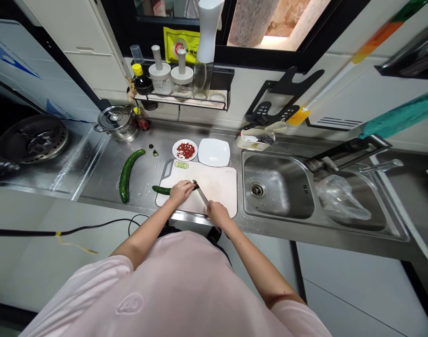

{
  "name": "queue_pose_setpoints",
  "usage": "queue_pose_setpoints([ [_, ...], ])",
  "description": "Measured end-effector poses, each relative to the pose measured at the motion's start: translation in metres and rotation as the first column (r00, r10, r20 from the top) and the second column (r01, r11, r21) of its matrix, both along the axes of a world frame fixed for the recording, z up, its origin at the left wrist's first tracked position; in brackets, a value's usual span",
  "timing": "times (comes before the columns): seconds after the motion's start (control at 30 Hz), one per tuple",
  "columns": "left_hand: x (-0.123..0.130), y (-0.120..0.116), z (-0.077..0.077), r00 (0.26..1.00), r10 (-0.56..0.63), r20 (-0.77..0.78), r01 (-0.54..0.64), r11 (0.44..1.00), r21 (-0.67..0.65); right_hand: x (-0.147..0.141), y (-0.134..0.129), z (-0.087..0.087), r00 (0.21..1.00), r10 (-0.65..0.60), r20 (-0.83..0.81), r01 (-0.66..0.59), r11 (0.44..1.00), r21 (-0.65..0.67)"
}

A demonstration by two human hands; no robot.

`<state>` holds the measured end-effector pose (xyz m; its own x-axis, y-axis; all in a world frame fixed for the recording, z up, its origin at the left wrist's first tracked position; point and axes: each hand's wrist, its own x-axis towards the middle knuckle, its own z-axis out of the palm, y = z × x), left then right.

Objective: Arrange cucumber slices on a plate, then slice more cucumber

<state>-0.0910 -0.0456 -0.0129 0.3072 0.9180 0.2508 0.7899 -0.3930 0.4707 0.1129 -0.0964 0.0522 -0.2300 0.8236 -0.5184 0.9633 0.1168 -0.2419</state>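
Observation:
My left hand is closed over a green cucumber lying across the white cutting board. In my right hand is the handle of a knife, whose blade slants up to the cucumber's right end, beside my left fingertips. Several pale cucumber slices lie in a row at the board's upper left. Behind the board stand a round plate with chopped red pieces and a white square plate. A whole cucumber rests on the steel counter to the left.
Dark green scraps lie left of the round plate. A lidded steel pot and a red-labelled bottle stand at the back left, a black pan farther left. The double sink is on the right, with a plastic bag in it.

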Motion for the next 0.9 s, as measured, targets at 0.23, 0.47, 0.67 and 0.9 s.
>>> queue_pose_setpoints([
  [0.23,0.000,-0.001,0.002,1.000,0.003,-0.002,-0.003,1.000,-0.015,-0.007,0.011,-0.003,1.000,0.027,-0.016,-0.026,1.000,0.014],
  [0.47,0.001,-0.001,0.003,1.000,0.001,-0.009,-0.001,1.000,-0.018,-0.014,0.022,-0.003,0.999,0.016,-0.033,-0.015,1.000,0.009],
  [0.67,0.001,-0.001,0.003,1.000,0.000,-0.015,0.000,1.000,-0.014,-0.020,0.025,-0.005,1.000,0.001,-0.024,-0.001,1.000,0.014],
  [0.9,0.000,-0.001,0.003,1.000,0.001,-0.017,-0.001,1.000,-0.008,-0.014,0.019,-0.005,1.000,-0.002,-0.027,0.003,0.999,0.035],
])
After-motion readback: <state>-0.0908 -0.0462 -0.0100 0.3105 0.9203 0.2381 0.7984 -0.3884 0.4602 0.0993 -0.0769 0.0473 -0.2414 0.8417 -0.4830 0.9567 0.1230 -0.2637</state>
